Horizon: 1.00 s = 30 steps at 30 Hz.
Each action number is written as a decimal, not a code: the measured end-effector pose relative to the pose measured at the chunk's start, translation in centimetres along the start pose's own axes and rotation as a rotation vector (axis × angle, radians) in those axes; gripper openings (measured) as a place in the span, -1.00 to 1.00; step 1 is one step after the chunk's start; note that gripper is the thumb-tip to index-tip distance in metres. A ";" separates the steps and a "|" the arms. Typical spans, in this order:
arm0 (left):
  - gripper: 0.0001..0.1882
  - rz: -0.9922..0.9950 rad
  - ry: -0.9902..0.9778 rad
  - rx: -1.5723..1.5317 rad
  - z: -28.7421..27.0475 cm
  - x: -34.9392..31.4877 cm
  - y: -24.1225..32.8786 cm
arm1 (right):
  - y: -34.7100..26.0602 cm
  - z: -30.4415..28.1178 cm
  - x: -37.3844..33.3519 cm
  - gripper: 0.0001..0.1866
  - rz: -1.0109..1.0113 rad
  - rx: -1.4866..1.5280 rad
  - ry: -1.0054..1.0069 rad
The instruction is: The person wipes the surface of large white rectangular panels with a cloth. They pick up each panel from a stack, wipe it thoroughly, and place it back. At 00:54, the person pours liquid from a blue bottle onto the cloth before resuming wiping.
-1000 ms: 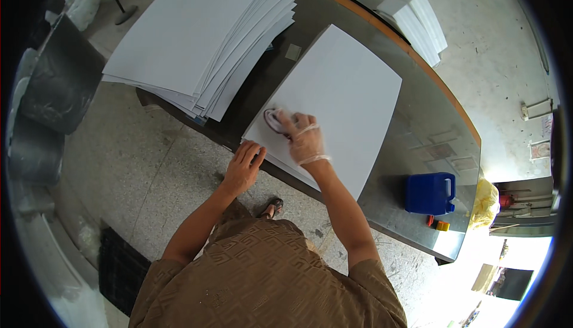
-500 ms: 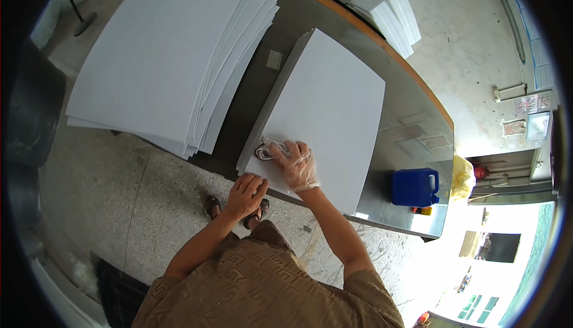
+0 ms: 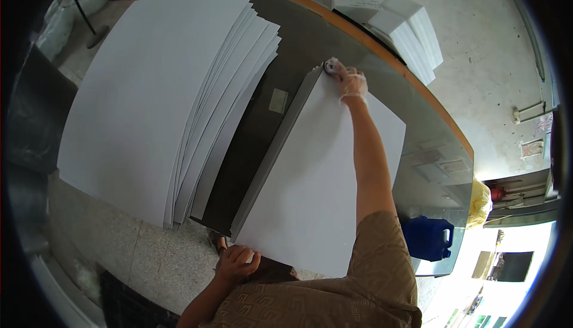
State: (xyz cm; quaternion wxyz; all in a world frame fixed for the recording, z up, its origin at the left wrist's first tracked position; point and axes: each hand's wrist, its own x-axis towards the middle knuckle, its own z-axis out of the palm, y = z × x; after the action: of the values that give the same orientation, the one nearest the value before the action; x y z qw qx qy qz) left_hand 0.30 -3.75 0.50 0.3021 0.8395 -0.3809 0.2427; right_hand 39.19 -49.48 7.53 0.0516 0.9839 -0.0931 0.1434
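A stack of large white sheets (image 3: 304,179) lies on the dark glossy table in front of me. My right hand (image 3: 351,84), in a clear plastic glove, is stretched to the stack's far left corner. Its fingers are closed on a small crumpled white wad with a dark edge (image 3: 330,65), pressed against the top sheet. Bare and curled, my left hand (image 3: 239,261) touches the stack's near left edge. A taller, uneven pile of white sheets (image 3: 149,101) stands to the left and overhangs the table's near edge.
The table (image 3: 430,143) has an orange-brown far rim. A small pale label (image 3: 278,101) lies between the two piles. A blue jerrycan (image 3: 428,238) stands at the right end. White foam blocks (image 3: 406,36) lean beyond the far edge, and a black stand (image 3: 89,27) is at the far left.
My right hand has slid the wad from the stack's near left part to its far left corner. My left hand stays by the near edge. The view has shifted as I lean forward.
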 end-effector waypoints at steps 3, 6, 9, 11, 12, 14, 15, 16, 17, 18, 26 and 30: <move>-0.73 -0.022 0.009 -0.008 0.2 -1.0 0.3 | 1.0 0.1 1.4 -0.59 0.020 0.025 -0.021; -0.74 -0.007 0.000 -0.016 0.0 -0.2 0.3 | 1.6 -0.5 -1.4 -0.60 -0.007 0.044 -0.029; -0.71 0.041 -0.012 -0.006 0.5 0.6 -0.5 | 0.6 -1.2 -9.5 -0.57 -0.113 0.103 0.042; -0.67 0.053 -0.023 -0.005 -0.2 0.3 -0.2 | -3.7 -7.1 -19.9 -0.51 -0.206 0.251 -0.017; -0.64 0.074 -0.012 -0.016 0.2 0.9 -0.5 | -3.9 -8.4 -25.5 -0.48 -0.304 0.298 -0.083; -0.59 0.098 -0.005 -0.014 0.2 1.1 -0.9 | -6.9 -13.4 -36.3 -0.44 -0.361 0.296 -0.218; -0.57 0.110 -0.010 -0.010 0.4 1.2 -1.1 | -8.2 -15.6 -40.6 -0.39 -0.362 0.320 -0.243; -0.55 0.119 -0.019 -0.002 0.5 1.1 -1.1 | -9.2 -16.3 -44.6 -0.38 -0.322 0.417 -0.110; -0.53 0.132 -0.034 -0.018 0.7 0.9 -1.3 | -9.4 -17.6 -46.3 -0.39 -0.312 0.467 -0.084; -0.50 0.139 -0.047 -0.030 0.9 0.7 -1.5 | -9.3 -17.8 -46.8 -0.42 -0.306 0.455 -0.110; -0.54 0.114 -0.039 -0.006 0.7 0.1 -1.5 | -3.4 -12.0 -33.3 -0.37 -0.320 0.420 -0.012; -0.59 0.087 -0.054 0.036 0.1 0.1 -0.7 | 5.5 -4.8 -15.3 -0.59 -0.117 0.249 0.105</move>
State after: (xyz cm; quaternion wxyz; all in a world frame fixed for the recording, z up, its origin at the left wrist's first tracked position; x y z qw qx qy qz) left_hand 0.96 -3.49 0.22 0.2658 0.8337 -0.4207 0.2395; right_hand 22.35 -51.69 8.05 -0.0580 0.9775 -0.0144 0.2021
